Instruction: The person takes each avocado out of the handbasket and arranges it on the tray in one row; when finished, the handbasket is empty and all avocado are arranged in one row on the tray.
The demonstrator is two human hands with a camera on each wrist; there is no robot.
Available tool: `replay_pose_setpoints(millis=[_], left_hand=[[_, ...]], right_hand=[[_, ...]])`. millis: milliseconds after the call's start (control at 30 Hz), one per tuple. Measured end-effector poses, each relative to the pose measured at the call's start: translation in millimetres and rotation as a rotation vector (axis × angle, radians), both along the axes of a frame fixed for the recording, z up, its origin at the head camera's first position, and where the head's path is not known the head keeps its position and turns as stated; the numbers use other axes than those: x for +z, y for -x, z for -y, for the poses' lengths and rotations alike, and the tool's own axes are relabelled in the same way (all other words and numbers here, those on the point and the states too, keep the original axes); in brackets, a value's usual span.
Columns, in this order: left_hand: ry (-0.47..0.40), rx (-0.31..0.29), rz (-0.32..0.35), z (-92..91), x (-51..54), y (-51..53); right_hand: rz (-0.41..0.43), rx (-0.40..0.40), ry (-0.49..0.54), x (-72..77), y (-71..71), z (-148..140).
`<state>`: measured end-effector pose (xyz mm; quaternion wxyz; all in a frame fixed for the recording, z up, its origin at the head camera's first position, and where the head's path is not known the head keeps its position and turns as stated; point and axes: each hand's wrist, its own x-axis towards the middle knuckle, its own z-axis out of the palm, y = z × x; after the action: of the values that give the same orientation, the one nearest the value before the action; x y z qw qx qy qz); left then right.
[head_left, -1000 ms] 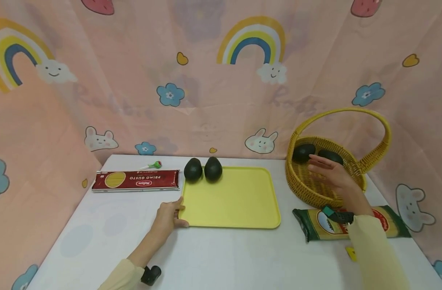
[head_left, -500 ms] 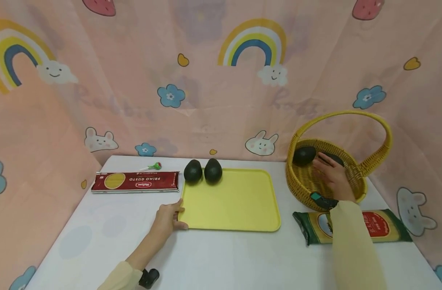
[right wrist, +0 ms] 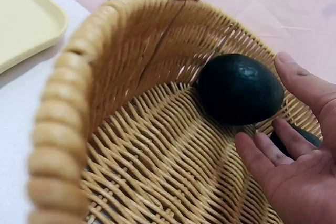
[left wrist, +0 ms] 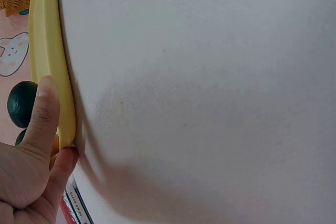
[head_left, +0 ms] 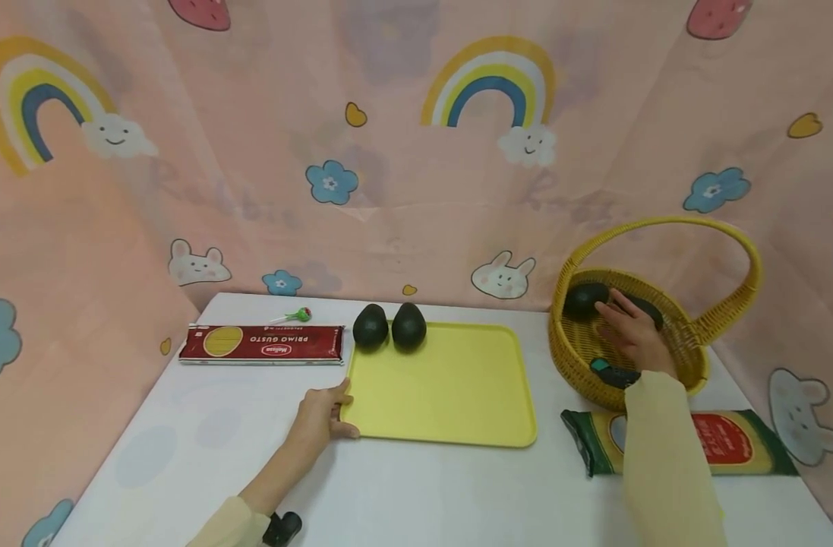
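My left hand (head_left: 318, 412) grips the left edge of a yellow tray (head_left: 450, 387), near its front corner; in the left wrist view the thumb (left wrist: 44, 114) lies along the rim. Two dark avocados (head_left: 370, 327) stand side by side at the tray's back left. My right hand (head_left: 638, 334) reaches down inside a yellow wicker basket (head_left: 568, 363), which has a tall handle. Two more avocados lie there. In the right wrist view the spread thumb and fingers are beside one avocado (right wrist: 240, 88), and the fingers partly cover the other avocado (right wrist: 302, 139).
A red spaghetti pack (head_left: 266, 345) lies left of the tray, with a green lollipop (head_left: 300, 314) behind it. In front of the basket is a green and gold pasta bag (head_left: 724, 443), partly under my right sleeve. A pink patterned cloth (head_left: 402, 228) hangs behind the white table.
My right hand has moved from above the basket down into it, close to the avocados. My left hand has kept its grip on the tray. The head view has shifted slightly.
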<state>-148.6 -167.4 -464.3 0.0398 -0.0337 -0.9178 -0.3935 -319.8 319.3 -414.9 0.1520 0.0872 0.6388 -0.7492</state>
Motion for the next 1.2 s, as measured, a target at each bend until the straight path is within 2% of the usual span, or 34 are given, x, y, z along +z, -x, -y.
replay_pose_setpoints(millis=[367, 567, 700, 933, 1000, 1100, 1167, 1200], left_hand=[[0.020, -0.001, -0.015, -1.0, 0.9, -4.8], [-0.010, 0.009, 0.009, -1.8, -2.2, -3.4], [-0.021, -0.005, 0.029, -3.1, -2.0, -2.8], [0.012, 0.002, 0.019, -4.8, -1.0, -1.8], [0.021, 0.006, 0.021, -4.8, -1.5, -1.2], [0.052, 0.006, 0.015, -3.9, -0.7, -0.3], [0.071, 0.009, 0.010, -2.9, -0.8, 0.2], [0.083, 0.007, 0.006, -2.2, -0.5, 0.3]], right_hand=[[0.031, 0.046, 0.050, -11.4, 8.4, 2], [0.050, 0.022, 0.133, -11.3, 14.9, 5], [0.053, 0.002, 0.166, -10.0, 16.0, 3], [0.051, 0.003, 0.102, -10.8, 18.4, 2], [0.056, 0.006, 0.116, -11.7, 19.4, 1], [0.055, 0.050, 0.140, -12.9, 20.9, 0], [0.045, 0.108, 0.145, -13.8, 21.5, -2], [-0.002, 0.170, 0.074, -14.5, 21.2, -4]])
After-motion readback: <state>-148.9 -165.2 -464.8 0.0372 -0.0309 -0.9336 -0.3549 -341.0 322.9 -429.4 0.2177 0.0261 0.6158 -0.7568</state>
